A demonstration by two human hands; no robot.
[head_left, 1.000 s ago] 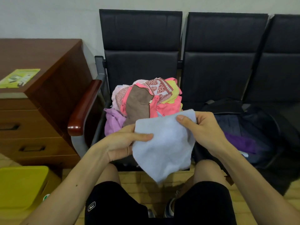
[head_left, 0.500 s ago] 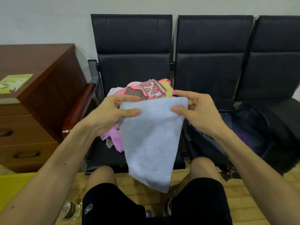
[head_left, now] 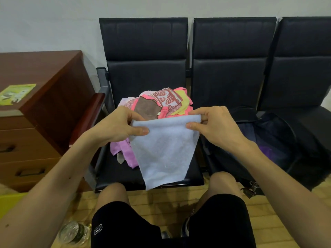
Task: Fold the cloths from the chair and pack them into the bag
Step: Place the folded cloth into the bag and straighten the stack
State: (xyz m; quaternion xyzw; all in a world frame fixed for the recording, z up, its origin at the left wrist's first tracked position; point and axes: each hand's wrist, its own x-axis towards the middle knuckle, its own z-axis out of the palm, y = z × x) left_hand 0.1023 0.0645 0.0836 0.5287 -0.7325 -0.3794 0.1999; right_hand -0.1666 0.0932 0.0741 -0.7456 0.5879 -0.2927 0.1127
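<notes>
A light blue cloth [head_left: 163, 151] hangs in front of me over the left black chair seat [head_left: 114, 173]. My left hand [head_left: 116, 125] pinches its top left corner and my right hand [head_left: 213, 125] pinches its top right corner, holding the top edge stretched level. Behind it a pile of cloths [head_left: 161, 102] in pink, yellow, brown and patterned red lies on that seat, with a lilac cloth [head_left: 123, 151] at its front. The open dark bag [head_left: 268, 140] sits on the middle seat to the right, a purple cloth [head_left: 266, 151] inside it.
A brown wooden drawer cabinet [head_left: 35, 108] stands at the left, with the chair's red-brown armrest [head_left: 89, 113] beside it. A yellow object [head_left: 9, 203] and a clear bottle [head_left: 75, 231] lie on the wooden floor by my left knee. A third black chair [head_left: 304, 68] is at the far right.
Both hands lifted the blue cloth and spread its top edge wider and level. It now hangs flatter and squarer than the pointed shape seen a second ago.
</notes>
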